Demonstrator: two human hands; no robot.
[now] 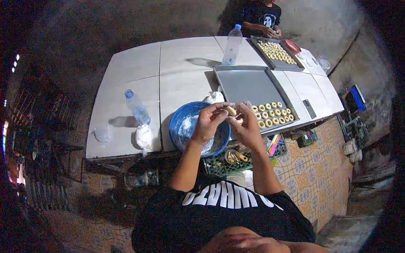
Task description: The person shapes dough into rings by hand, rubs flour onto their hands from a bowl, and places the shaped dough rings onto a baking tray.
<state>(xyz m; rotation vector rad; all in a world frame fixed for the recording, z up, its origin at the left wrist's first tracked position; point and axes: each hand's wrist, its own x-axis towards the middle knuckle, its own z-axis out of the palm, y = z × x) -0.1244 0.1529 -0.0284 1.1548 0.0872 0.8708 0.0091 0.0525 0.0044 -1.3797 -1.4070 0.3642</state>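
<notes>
Over our round blue plastic basin's [176,126] right rim, our left hand [206,120] pinches a small pale dough piece [230,111]; our right hand [248,130] curls close beside it, whether pinching we cannot tell. Right of the basin, pale dough rings [271,114] line a grey rectangular metal tray's [249,84] near end.

A black, short-sleeved cloth T-shirt [168,227] covers the torso. Tall, bold white block lettering [228,195] runs across its chest, with one black sleeve [171,197] to the lettering's left and another to its right; the forearms [187,168] and hands [206,125] beyond are bare.
</notes>
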